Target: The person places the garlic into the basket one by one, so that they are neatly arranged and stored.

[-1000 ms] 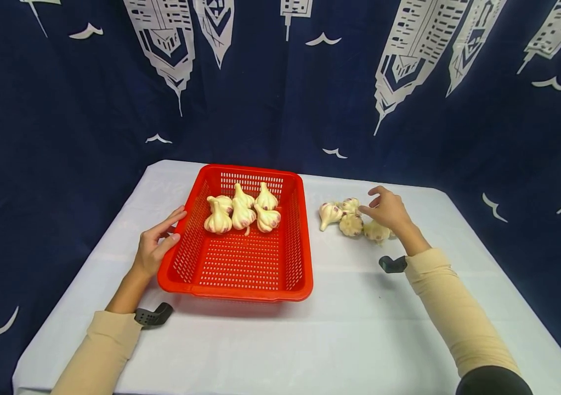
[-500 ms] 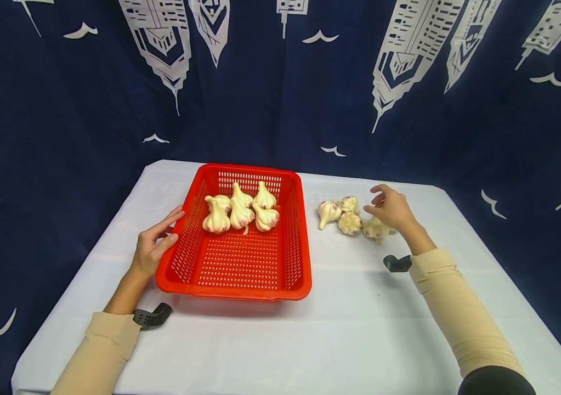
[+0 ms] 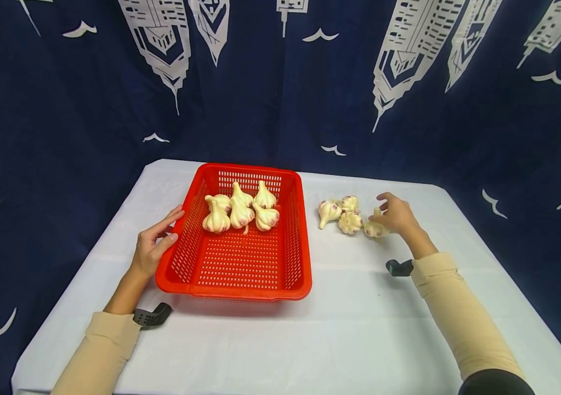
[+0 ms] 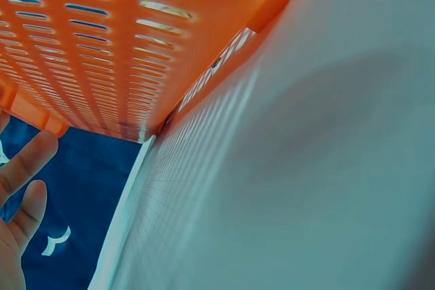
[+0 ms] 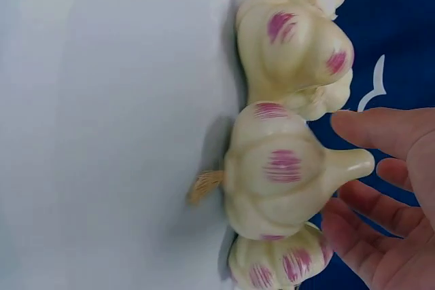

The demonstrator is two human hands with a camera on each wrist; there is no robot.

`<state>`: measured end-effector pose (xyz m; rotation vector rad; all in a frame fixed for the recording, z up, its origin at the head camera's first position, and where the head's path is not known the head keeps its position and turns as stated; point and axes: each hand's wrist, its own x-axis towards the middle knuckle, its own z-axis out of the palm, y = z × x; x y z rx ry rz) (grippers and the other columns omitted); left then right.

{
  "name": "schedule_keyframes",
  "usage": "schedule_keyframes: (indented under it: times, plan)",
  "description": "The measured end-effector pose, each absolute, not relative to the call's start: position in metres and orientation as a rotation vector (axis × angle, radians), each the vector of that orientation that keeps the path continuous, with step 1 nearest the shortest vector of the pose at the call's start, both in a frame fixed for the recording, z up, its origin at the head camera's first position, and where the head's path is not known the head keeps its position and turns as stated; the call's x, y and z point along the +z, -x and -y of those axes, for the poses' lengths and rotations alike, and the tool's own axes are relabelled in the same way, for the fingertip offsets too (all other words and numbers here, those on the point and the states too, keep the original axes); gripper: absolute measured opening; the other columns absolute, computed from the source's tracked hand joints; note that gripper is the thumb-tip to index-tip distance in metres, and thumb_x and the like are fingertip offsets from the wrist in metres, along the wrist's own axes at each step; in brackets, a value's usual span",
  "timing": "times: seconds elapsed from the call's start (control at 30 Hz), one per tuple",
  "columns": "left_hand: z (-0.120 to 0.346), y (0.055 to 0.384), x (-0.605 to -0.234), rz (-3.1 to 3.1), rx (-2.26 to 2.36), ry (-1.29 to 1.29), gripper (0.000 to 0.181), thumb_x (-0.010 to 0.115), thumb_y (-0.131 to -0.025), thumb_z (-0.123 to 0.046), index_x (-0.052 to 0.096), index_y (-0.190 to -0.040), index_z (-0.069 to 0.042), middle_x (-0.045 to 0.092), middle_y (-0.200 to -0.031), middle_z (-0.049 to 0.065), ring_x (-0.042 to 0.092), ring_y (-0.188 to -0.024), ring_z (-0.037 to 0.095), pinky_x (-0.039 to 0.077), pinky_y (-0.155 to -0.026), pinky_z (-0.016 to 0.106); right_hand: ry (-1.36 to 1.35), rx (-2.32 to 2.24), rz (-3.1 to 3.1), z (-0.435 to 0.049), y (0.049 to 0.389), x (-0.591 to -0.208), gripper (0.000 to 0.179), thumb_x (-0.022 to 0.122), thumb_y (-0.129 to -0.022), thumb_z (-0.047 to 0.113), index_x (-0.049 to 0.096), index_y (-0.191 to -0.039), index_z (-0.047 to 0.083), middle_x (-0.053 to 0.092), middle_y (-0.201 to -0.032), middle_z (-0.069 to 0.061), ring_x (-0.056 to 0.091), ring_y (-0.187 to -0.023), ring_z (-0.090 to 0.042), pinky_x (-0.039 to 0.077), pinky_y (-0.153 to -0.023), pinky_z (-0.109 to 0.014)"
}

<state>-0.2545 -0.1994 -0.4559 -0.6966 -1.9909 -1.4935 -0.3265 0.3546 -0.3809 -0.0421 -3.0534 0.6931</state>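
Note:
My left hand (image 3: 154, 247) rests against the left rim of a red perforated plastic basket (image 3: 241, 293), with its fingers extended; in the left wrist view some fingers (image 4: 30, 161) show straight beside the basket wall (image 4: 129, 45). Several garlic bulbs (image 3: 217, 219) lie toward the back of the basket. Over the table, my right hand (image 3: 397, 215) is by the rightmost visible garlic bulb (image 3: 375, 227). Seen from the right wrist, a garlic bulb (image 5: 279, 174) points its stem into the gap between thumb and spread fingers, and the fingertips (image 5: 336, 212) are right at its side.
Between the basket and my right hand, more garlic bulbs (image 3: 349, 221) sit clustered on the white-covered table (image 3: 329, 340). A dark blue cloth (image 3: 260, 99) with white building prints hangs behind the table's far edge.
My right hand has moved slightly right and lower, so the stem of the rightmost bulb now shows. My left hand stays at the basket rim.

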Motion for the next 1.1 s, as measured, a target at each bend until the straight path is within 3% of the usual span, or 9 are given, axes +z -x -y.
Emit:
schedule_keyframes:
  times: [0.2, 0.5, 0.87, 1.1]
  plan:
    - [0.197, 0.249, -0.449, 1.973, -1.488, 0.704, 0.046, 0.05, -0.082, 0.006, 0.06, -0.126, 0.013, 0.053, -0.135, 0.03, 0.061, -0.093, -0.003, 0.043, -0.069, 0.017, 0.049, 0.632, 3.093, -0.354, 0.321, -0.388, 0.076, 0.076, -0.083, 0.02, 0.037, -0.142, -0.008, 0.058, -0.114, -0.031, 0.056, -0.096, -0.039, 0.05, -0.08, -0.049]
    - [0.2, 0.253, -0.455, 1.974, -1.499, 0.708, 0.046, 0.052, -0.083, 0.004, 0.061, -0.128, 0.008, 0.054, -0.137, 0.025, 0.062, -0.093, -0.002, 0.043, -0.069, 0.017, 0.086, 0.603, 3.12, -0.353, 0.316, -0.396, 0.088, 0.08, -0.081, 0.031, 0.035, -0.143, -0.011, 0.057, -0.12, -0.033, 0.059, -0.099, -0.039, 0.05, -0.085, -0.051]
    - [0.185, 0.231, -0.425, 1.979, -1.475, 0.706, 0.042, 0.048, -0.081, 0.009, 0.057, -0.121, 0.022, 0.051, -0.129, 0.039, 0.062, -0.09, -0.002, 0.042, -0.069, 0.016, 0.044, 0.542, 3.15, -0.35, 0.312, -0.4, 0.076, 0.08, -0.08, 0.024, 0.046, -0.133, -0.019, 0.055, -0.123, -0.036, 0.056, -0.107, -0.044, 0.046, -0.094, -0.055]
    - [0.184, 0.227, -0.418, 1.994, -1.474, 0.709, 0.042, 0.048, -0.081, 0.01, 0.056, -0.121, 0.022, 0.051, -0.129, 0.039, 0.062, -0.088, -0.001, 0.042, -0.068, 0.016, 0.053, 0.551, 3.149, -0.35, 0.31, -0.398, 0.075, 0.08, -0.081, 0.027, 0.046, -0.132, -0.017, 0.055, -0.123, -0.036, 0.057, -0.105, -0.043, 0.047, -0.091, -0.053]
